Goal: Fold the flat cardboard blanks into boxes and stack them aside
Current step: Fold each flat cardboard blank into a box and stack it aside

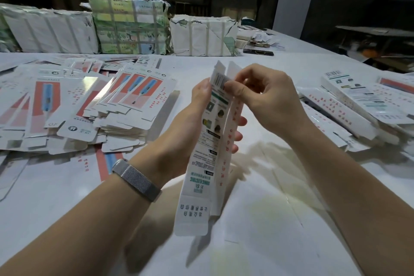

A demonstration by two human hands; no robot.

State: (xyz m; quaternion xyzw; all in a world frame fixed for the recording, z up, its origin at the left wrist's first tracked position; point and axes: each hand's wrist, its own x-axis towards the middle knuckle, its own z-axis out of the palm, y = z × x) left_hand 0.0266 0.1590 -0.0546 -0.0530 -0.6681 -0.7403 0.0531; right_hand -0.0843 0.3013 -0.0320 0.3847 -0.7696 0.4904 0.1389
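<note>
The left hand and right hand both have their grip clamped on one long box, held up over the middle of the table. It looks half opened, so next the top flap needs tucking in. The flat blanks wait by the left edge, folded boxes by the right.

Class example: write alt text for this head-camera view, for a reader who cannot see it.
Two bare hands hold a long printed cardboard blank upright above a white table; the left hand supports it while the right hand pinches its top flap. Flat blanks lie heaped at left, folded boxes at right.
</note>
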